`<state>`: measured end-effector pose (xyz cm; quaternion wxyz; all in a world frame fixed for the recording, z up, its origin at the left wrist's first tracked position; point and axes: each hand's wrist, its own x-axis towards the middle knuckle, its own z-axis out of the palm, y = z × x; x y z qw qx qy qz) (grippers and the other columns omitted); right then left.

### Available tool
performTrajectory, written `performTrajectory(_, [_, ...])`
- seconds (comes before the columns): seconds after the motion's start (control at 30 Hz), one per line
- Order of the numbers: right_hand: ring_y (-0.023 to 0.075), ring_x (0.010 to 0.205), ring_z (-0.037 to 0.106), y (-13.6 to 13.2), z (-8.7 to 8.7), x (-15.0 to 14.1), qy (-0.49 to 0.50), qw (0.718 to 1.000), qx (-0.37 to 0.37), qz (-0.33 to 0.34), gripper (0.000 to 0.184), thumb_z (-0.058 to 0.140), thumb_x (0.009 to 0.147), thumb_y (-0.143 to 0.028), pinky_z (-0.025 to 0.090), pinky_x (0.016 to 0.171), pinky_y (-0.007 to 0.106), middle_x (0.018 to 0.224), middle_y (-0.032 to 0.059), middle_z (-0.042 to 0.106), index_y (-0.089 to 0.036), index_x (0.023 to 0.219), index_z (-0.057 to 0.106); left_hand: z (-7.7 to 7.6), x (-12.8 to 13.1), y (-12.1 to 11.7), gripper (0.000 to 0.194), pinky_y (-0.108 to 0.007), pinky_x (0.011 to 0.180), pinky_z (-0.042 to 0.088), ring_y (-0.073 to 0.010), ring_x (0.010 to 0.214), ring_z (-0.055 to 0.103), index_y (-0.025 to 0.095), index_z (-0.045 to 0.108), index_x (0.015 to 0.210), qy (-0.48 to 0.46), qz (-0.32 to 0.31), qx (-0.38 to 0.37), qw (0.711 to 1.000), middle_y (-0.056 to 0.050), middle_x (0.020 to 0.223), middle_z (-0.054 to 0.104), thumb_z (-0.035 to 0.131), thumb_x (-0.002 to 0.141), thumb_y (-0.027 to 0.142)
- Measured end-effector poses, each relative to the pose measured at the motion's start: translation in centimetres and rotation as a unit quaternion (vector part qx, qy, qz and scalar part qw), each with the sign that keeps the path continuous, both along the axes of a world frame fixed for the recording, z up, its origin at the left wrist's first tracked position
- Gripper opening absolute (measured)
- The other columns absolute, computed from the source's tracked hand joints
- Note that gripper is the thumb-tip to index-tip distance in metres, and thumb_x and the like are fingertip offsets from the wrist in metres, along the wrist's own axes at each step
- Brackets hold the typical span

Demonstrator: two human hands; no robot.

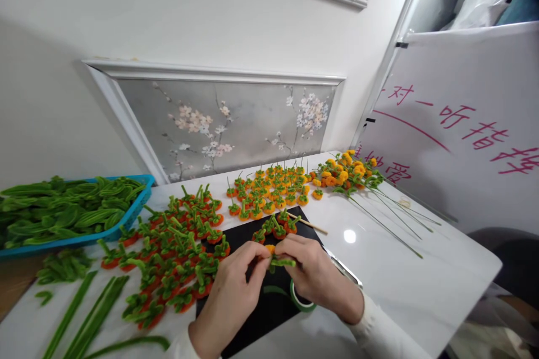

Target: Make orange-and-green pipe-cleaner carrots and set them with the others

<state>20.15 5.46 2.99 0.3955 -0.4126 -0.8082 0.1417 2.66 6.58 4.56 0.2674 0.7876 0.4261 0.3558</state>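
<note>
Head view: the left hand (236,286) and right hand (314,272) meet with fingertips pinched on a small orange-and-green piece (283,262), above a black mat (252,325) on the white table (379,269). Green tape (306,307) sits just beside the right hand. Red-and-green pieces (181,272) crowd the left, near a blue basket (122,225) of green shapes; yellow-orange flower stems (345,171) lie at the far right.

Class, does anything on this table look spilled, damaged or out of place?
Nothing looks spilled or damaged. Slightly odd: one small green piece lies alone at left, apart from the green pile near the blue basket.
</note>
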Motion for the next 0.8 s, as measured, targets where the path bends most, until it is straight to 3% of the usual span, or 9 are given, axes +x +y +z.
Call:
performTrajectory(0.1, [0.0134, 0.065, 0.051, -0.1, 0.3, 0.2, -0.079, 0.995, 0.058, -0.005, 0.026, 0.034, 0.089, -0.008, 0.038, 0.059, 0.023, 0.074, 0.0035, 0.054, -0.017, 0.088, 0.058, -0.3, 0.0, 0.3, 0.012, -0.022, 0.055, 0.042, -0.0141, 0.057, 0.054, 0.022, 0.058, 0.073, -0.04, -0.006, -0.082, 0.996, 0.002, 0.063, 0.057, 0.053, 0.084, 0.022])
performTrajectory(0.2, [0.0137, 0.066, 0.053, 0.0, 0.4, 0.2, -0.107, 0.991, 0.08, -0.03, 0.024, 0.035, 0.092, -0.011, 0.041, 0.06, 0.023, 0.076, 0.0045, 0.057, -0.017, 0.087, 0.058, -0.4, 0.1, 0.6, 0.011, -0.021, 0.056, 0.045, -0.0138, 0.059, 0.055, 0.02, 0.058, 0.073, -0.119, -0.012, -0.162, 0.98, 0.003, 0.063, 0.056, 0.057, 0.082, 0.026])
performTrajectory(0.33, [0.0125, 0.066, 0.056, 0.6, 0.0, 0.2, 0.001, 0.997, 0.029, -0.066, 0.011, 0.046, 0.09, -0.017, 0.044, 0.063, 0.022, 0.078, 0.0025, 0.06, -0.018, 0.086, 0.056, 0.1, 0.2, 0.5, 0.02, -0.026, 0.067, 0.054, -0.0146, 0.069, 0.057, 0.019, 0.06, 0.076, -0.235, 0.002, -0.291, 0.928, 0.002, 0.073, 0.055, 0.06, 0.081, 0.038])
performTrajectory(0.43, [0.0103, 0.056, 0.053, 0.8, -0.1, 0.5, 0.094, 0.992, -0.028, -0.08, 0.012, 0.047, 0.089, -0.016, 0.043, 0.058, 0.02, 0.064, -0.0024, 0.056, -0.02, 0.083, 0.056, 0.4, 0.1, 0.5, 0.027, -0.031, 0.073, 0.056, -0.017, 0.079, 0.059, 0.02, 0.061, 0.083, -0.302, 0.024, -0.352, 0.886, 0.0, 0.081, 0.058, 0.056, 0.083, 0.047])
performTrajectory(0.5, [0.0089, 0.048, 0.049, 0.7, 0.0, 0.5, 0.136, 0.986, -0.068, -0.067, 0.011, 0.045, 0.09, -0.017, 0.041, 0.052, 0.019, 0.056, -0.0053, 0.05, -0.02, 0.083, 0.054, 0.5, 0.1, 0.5, 0.028, -0.031, 0.074, 0.057, -0.017, 0.081, 0.06, 0.02, 0.061, 0.083, -0.318, 0.033, -0.358, 0.877, 0.0, 0.083, 0.058, 0.057, 0.083, 0.047])
performTrajectory(0.6, [0.0079, 0.047, 0.047, 0.3, 0.4, 0.2, 0.152, 0.983, -0.098, -0.031, 0.003, 0.054, 0.086, -0.021, 0.037, 0.047, 0.018, 0.058, -0.0061, 0.05, -0.019, 0.084, 0.052, 0.6, 0.1, 0.6, 0.023, -0.03, 0.075, 0.057, -0.0136, 0.076, 0.058, 0.019, 0.061, 0.08, -0.297, 0.036, -0.34, 0.892, 0.002, 0.08, 0.055, 0.063, 0.08, 0.043])
performTrajectory(0.8, [0.01, 0.057, 0.051, 0.0, -0.3, -0.5, 0.069, 0.997, -0.022, -0.03, 0.007, 0.056, 0.085, -0.02, 0.04, 0.056, 0.02, 0.066, -0.0016, 0.056, -0.018, 0.078, 0.056, 0.1, 0.4, 0.9, 0.021, -0.026, 0.068, 0.057, -0.0147, 0.073, 0.06, 0.018, 0.061, 0.079, -0.263, 0.055, -0.298, 0.916, 0.002, 0.077, 0.06, 0.071, 0.071, 0.035])
